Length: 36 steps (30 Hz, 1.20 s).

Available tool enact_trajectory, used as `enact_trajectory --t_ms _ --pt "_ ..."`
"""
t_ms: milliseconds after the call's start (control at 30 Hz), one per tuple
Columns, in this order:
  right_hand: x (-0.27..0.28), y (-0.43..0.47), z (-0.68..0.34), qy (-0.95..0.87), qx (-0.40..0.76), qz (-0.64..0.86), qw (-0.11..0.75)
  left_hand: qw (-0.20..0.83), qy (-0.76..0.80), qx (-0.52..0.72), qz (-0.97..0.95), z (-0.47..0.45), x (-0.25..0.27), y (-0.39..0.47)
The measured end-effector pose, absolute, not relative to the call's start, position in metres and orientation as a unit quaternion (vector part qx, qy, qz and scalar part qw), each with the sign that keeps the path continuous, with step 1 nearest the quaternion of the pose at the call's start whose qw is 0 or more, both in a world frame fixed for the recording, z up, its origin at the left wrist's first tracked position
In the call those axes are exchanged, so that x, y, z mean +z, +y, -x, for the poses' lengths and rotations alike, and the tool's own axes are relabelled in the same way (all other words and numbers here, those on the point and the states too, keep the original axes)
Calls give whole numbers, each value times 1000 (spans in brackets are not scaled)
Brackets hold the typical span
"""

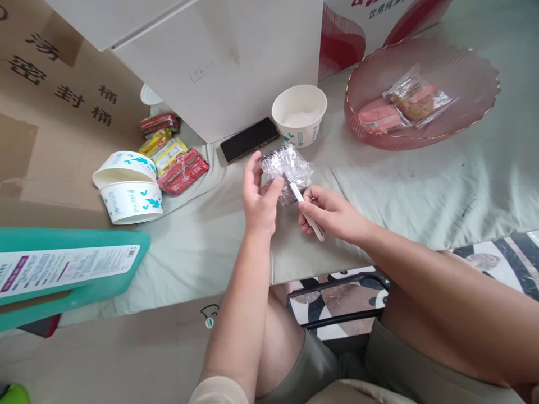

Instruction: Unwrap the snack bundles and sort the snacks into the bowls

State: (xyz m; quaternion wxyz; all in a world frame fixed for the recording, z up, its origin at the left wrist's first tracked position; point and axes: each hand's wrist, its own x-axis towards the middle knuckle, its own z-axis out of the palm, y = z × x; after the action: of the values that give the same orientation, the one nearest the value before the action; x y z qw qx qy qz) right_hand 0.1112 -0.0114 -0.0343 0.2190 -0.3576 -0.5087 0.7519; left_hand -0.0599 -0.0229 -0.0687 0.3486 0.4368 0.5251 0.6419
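A small package in crinkled clear plastic wrap (290,164), dark underneath, is held just above the cloth. My left hand (260,196) grips its left side, fingers behind and thumb in front. My right hand (327,212) is closed around a white-handled tool (314,223), perhaps a small knife. Its front end points up and left at the wrap; I cannot tell whether it touches or cuts in. Beyond the package, a black phone (250,139) lies flat beside a white paper bowl (300,115) with something pale inside.
A pink glass bowl (362,126) with wrapped snacks stands back right. At left are tipped paper bowls (133,202), red and yellow snack packets (183,171) and a teal container (138,241). A white box (252,62) and a cardboard box (76,146) rise behind.
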Motion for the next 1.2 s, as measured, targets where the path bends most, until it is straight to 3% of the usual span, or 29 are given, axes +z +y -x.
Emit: enact_trajectory --t_ms 367,667,800,900,1033,1200 --pt "-36 -12 -117 -641 651 388 118 348 519 739 -251 98 -42 -17" --pt "-48 23 -145 -793 221 511 248 377 610 636 -284 68 -54 -23" --pt "-58 39 -160 -781 103 554 268 339 655 576 -353 67 -49 -24" --pt "-58 38 -161 -784 105 530 306 294 649 570 -409 71 -48 -25" --pt "-54 23 -147 -813 221 425 332 320 603 535 -497 70 -53 -26" --pt "-55 12 -135 -801 320 390 322 316 619 568 -441 69 -53 -25"
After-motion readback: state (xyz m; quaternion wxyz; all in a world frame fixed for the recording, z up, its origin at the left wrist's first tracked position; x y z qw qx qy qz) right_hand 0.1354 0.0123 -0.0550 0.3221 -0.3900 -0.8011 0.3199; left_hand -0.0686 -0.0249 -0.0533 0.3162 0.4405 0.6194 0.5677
